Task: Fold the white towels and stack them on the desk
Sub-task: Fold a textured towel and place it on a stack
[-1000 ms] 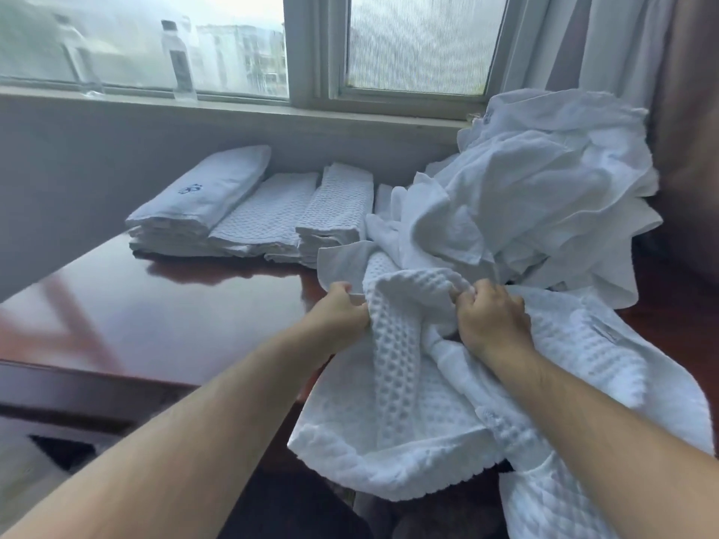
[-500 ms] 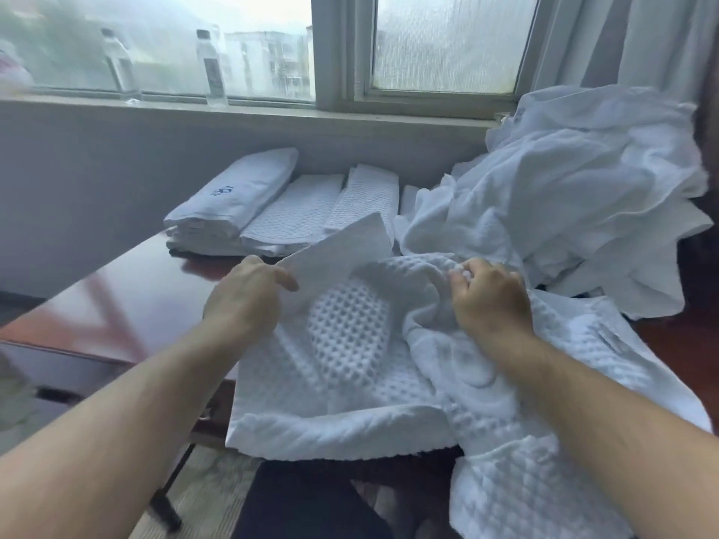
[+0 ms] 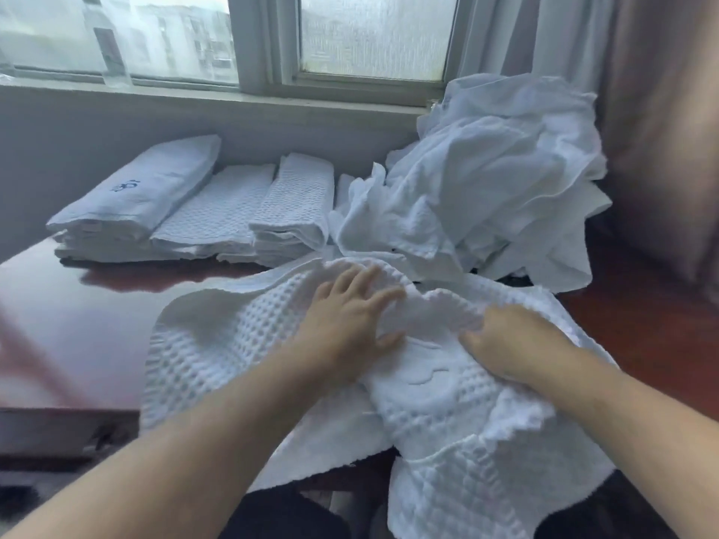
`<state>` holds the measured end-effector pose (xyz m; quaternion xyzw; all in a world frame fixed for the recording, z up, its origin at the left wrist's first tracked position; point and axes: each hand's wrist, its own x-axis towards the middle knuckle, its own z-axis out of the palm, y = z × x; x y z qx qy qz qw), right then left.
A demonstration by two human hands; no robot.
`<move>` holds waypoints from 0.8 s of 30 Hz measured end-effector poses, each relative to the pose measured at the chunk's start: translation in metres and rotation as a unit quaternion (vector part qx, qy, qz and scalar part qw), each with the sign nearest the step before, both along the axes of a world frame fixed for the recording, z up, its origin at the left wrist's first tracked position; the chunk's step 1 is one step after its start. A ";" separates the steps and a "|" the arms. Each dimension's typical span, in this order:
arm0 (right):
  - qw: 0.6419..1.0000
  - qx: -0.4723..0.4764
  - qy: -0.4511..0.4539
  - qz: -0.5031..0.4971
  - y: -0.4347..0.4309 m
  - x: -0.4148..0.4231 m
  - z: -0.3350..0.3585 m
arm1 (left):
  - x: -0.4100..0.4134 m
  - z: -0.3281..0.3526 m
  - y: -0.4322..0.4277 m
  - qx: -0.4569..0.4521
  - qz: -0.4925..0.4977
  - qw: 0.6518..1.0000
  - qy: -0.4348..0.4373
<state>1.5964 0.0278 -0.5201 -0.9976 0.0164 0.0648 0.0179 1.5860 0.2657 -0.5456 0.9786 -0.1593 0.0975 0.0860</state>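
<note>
Desk [image 3: 97, 324] — waffle towel [image 3: 218, 344] under left hand [image 3: 346, 324], right hand [image 3: 517, 344] gripping.

- Left hand [image 3: 346, 320] lies palm down, fingers spread and nearly straight, forearm reaching forward.
- Right hand [image 3: 513, 344] has fingers curled under, knuckles up.

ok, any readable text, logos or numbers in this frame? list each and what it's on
Nothing reads clearly.
Blue embroidered mark on the top towel of the left folded stack: too blurred to read.
Raised emblem woven into the waffle towel under the hands: a shape, no legible letters.
Dark label on the bottle at the window: blurred, unreadable.
</note>
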 end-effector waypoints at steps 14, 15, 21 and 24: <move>0.997 0.068 -0.002 0.032 -0.033 0.021 -0.014 | -0.029 -0.016 0.019 -0.036 -0.140 0.989 -0.034; 0.997 0.068 -0.014 0.034 -0.032 0.020 -0.012 | -0.034 -0.013 0.019 -0.024 -0.154 0.985 -0.078; 0.999 -0.020 -0.035 -0.010 -0.006 0.011 0.004 | -0.061 -0.005 -0.008 -0.078 -0.216 0.973 -0.020; 0.999 -0.011 0.047 0.025 0.001 0.001 0.011 | -0.069 -0.011 -0.008 -0.077 -0.211 0.974 0.035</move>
